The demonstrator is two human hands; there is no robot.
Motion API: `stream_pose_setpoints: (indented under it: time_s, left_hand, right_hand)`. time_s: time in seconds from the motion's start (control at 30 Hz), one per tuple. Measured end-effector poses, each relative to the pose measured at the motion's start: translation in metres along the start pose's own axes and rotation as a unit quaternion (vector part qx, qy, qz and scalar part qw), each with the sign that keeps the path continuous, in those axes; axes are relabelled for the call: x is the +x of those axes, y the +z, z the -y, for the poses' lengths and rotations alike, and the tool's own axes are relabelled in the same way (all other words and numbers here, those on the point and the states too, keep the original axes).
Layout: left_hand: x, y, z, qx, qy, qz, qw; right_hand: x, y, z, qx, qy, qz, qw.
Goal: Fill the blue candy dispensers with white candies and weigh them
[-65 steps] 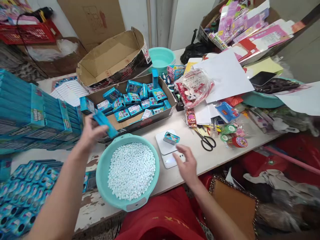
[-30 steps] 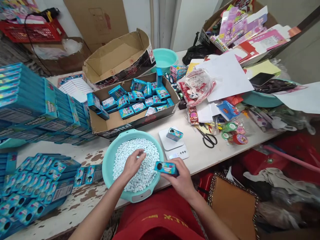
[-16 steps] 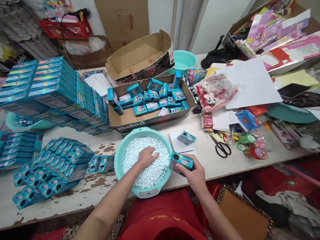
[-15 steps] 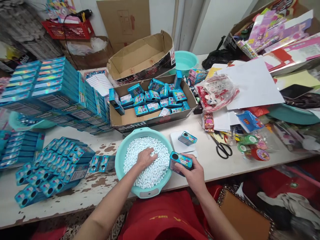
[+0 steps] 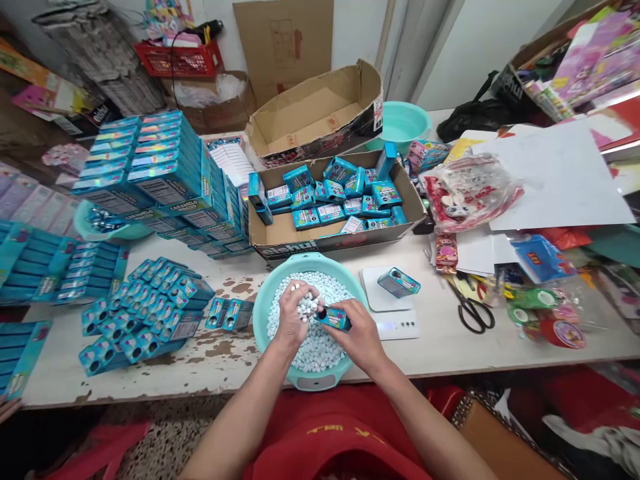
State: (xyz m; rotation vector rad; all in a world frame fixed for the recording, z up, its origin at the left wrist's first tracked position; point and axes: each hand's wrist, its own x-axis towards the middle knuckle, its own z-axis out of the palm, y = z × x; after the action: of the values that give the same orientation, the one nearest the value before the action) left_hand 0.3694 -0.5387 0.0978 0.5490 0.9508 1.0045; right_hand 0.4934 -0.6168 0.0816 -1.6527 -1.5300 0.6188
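Note:
My left hand is cupped round a handful of small white candies, above a turquoise basin full of the same candies. In my right hand is a small blue candy box, tilted so that its round hole faces the handful. The box and the candies are almost touching. Right of the basin, another blue box lies on a white scale. Two more blue boxes lie side by side left of the basin.
Behind the basin, a cardboard tray holds many blue boxes. Stacked display packs and grouped boxes fill the left. Scissors, tape rolls and papers lie to the right. Another person's hand shows at the left edge.
My left hand has come up out of the candies with a handful. My right hand has brought the box left over the basin and tilted it towards that handful. The view has shifted left.

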Motion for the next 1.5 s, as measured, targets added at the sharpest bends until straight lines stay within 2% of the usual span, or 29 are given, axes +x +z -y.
stream_pose_setpoints:
  time_s: [0.13,0.2,0.57,0.8,0.93,1.17,1.5]
  left_hand:
    - [0.003,0.005,0.001,-0.021,0.010,-0.068,0.997]
    - [0.005,0.005,0.002,-0.026,0.024,-0.080,0.996]
    - [0.006,0.014,-0.007,0.036,0.056,-0.037,0.997]
    - [0.006,0.019,-0.009,0.025,0.057,-0.028,0.998]
    - [0.005,0.021,-0.007,0.041,0.075,-0.039,0.996]
    - [0.002,0.026,-0.009,0.054,0.070,-0.051,0.995]
    - [0.003,0.031,-0.011,0.058,0.102,-0.051,0.992]
  right_hand:
    - [0.004,0.011,0.008,-0.013,0.000,0.006,1.000]
    - [0.005,0.013,0.010,-0.016,0.005,0.001,1.000]
    - [0.007,0.010,0.016,0.032,0.024,-0.019,0.999]
    - [0.006,0.007,0.017,0.080,0.043,-0.026,0.996]
    - [0.007,0.007,0.018,0.078,0.045,-0.031,0.995]
    - [0.008,0.007,0.017,0.076,0.054,-0.047,0.995]
    - [0.013,0.004,0.021,0.079,0.055,-0.040,0.995]
